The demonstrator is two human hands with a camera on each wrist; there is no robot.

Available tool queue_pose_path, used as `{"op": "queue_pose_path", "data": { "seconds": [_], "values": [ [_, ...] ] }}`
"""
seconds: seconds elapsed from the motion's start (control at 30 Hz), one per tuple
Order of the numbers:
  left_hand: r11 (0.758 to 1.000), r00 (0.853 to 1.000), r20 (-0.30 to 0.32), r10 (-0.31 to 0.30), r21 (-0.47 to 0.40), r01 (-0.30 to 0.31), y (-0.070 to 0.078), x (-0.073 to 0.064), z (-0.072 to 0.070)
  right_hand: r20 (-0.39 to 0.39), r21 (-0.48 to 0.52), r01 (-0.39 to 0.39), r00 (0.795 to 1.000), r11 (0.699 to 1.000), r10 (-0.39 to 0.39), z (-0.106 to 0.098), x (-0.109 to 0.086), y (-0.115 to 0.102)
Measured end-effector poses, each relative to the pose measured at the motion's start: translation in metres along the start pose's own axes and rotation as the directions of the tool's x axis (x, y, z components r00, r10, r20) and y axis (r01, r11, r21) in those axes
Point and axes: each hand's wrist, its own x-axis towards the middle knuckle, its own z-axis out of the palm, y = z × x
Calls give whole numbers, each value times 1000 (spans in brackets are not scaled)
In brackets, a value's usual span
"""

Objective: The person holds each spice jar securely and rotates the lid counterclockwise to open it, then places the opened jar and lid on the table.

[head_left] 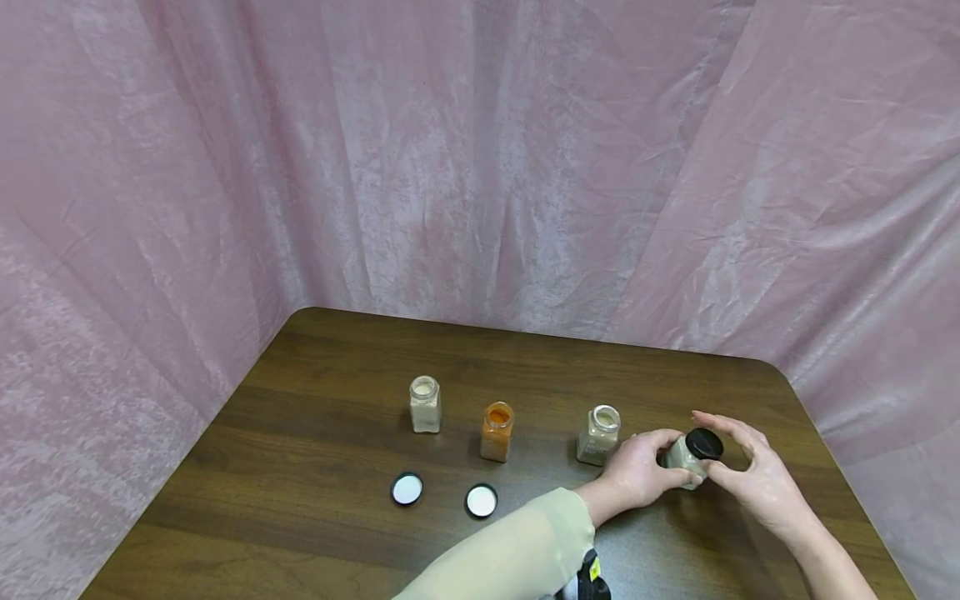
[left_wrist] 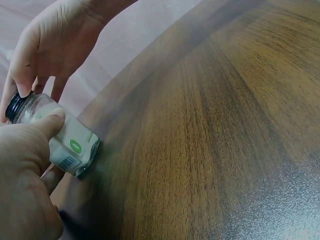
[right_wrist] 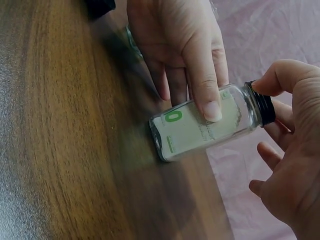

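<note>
A glass spice jar [head_left: 681, 460] with pale contents and a white label with green print is held at the table's right side. My left hand [head_left: 637, 471] grips its body, the thumb [right_wrist: 205, 85] lying along the label. On the neck sits a black lid [right_wrist: 262, 103]. My right hand [head_left: 757, 475] pinches that lid between thumb and fingers, as the left wrist view also shows at the lid [left_wrist: 18, 106]. The jar looks tilted in the wrist views; whether its base touches the table cannot be told. Just left of my left hand stands an uncapped pale jar [head_left: 598, 435].
Farther left on the wooden table [head_left: 300, 467] stand an open orange-powder jar [head_left: 496, 442] and an open jar of pale powder [head_left: 425, 408]. Two black-rimmed lids, a left one [head_left: 407, 489] and a right one [head_left: 481, 501], lie white side up. Pink curtains [head_left: 480, 167] hang behind.
</note>
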Motion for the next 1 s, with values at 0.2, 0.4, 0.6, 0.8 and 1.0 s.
{"op": "queue_pose_path", "data": {
  "seconds": [0.2, 0.4, 0.6, 0.8, 1.0],
  "values": [
    [1000, 1000, 3, -1, 11, 1, 0, -1, -2, -18, -8, -35, 999, 999, 35, -4, -2, -4],
    [999, 1000, 2, -13, 33, 13, 1, -1, -1, -59, -27, -43, 997, 999, 41, -7, -4, -7],
    [999, 1000, 2, -18, 29, 18, 1, -1, 0, -90, -51, -53, 995, 997, 48, -8, -6, -5],
    [1000, 1000, 0, -21, 5, 21, 1, -1, 0, -110, -73, -44, 993, 996, 36, -4, -6, 0],
    [1000, 1000, -13, -16, 1, 16, 0, -2, 1, -149, -102, -44, 988, 994, 29, 2, -6, 2]
  ]
}}
